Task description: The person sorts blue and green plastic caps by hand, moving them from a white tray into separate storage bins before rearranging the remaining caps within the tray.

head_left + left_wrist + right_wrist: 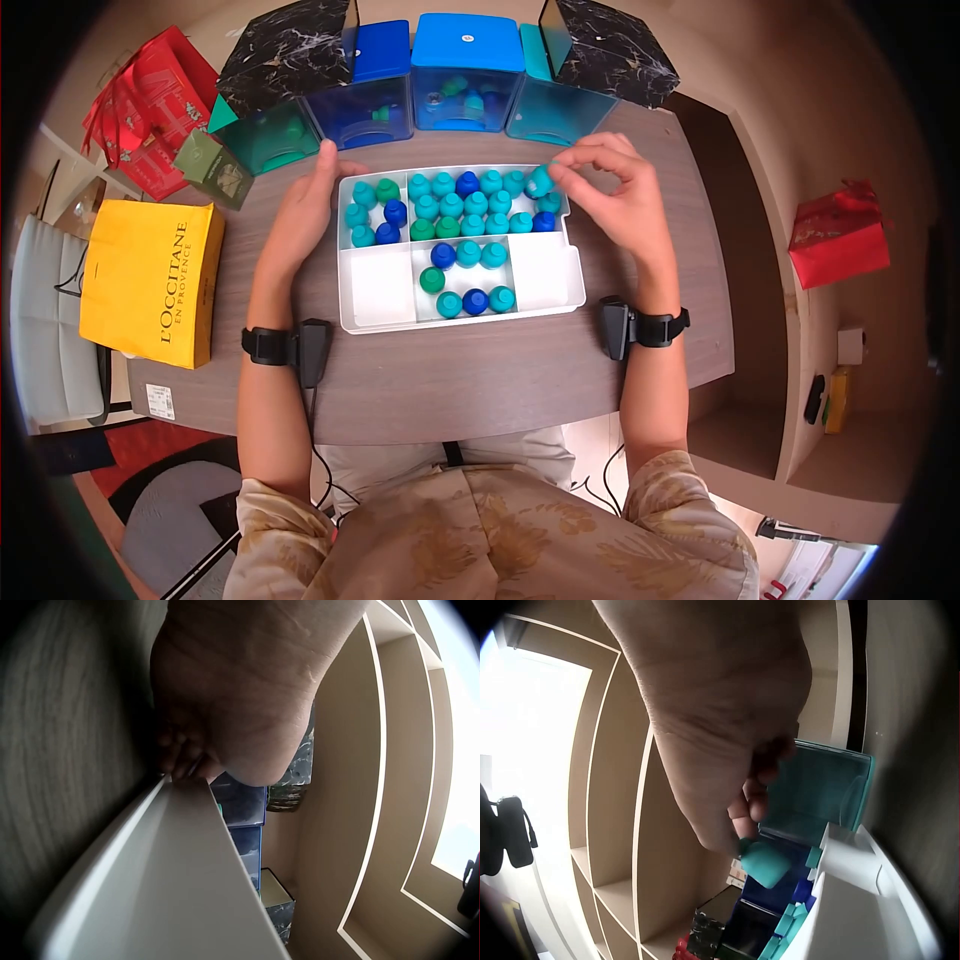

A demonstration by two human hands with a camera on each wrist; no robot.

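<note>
A white divided tray (pixel 375 322) holds several small bottle-shaped pieces in teal, blue and green. Over its back right corner, my right hand (pixel 625 195) pinches a teal bottle-shaped piece (pixel 539 181) between thumb and fingertips. In the right wrist view that teal piece (pixel 765 864) is tilted above the tray's edge. At the tray's left side, my left hand (pixel 303 205) rests along the outer wall with the thumb straight and fingers reaching to the back corner. The left wrist view shows the fingers (pixel 187 759) right at the tray wall (pixel 169 877), partly hidden by the palm.
Behind the tray stand clear-fronted bins: green (pixel 270 135), dark blue (pixel 360 105), light blue (pixel 467 90) and teal (pixel 560 105). Black marbled boxes (pixel 290 55) sit on top. To the left are a yellow bag (pixel 150 280), a green box (pixel 213 170) and a red bag (pixel 150 115).
</note>
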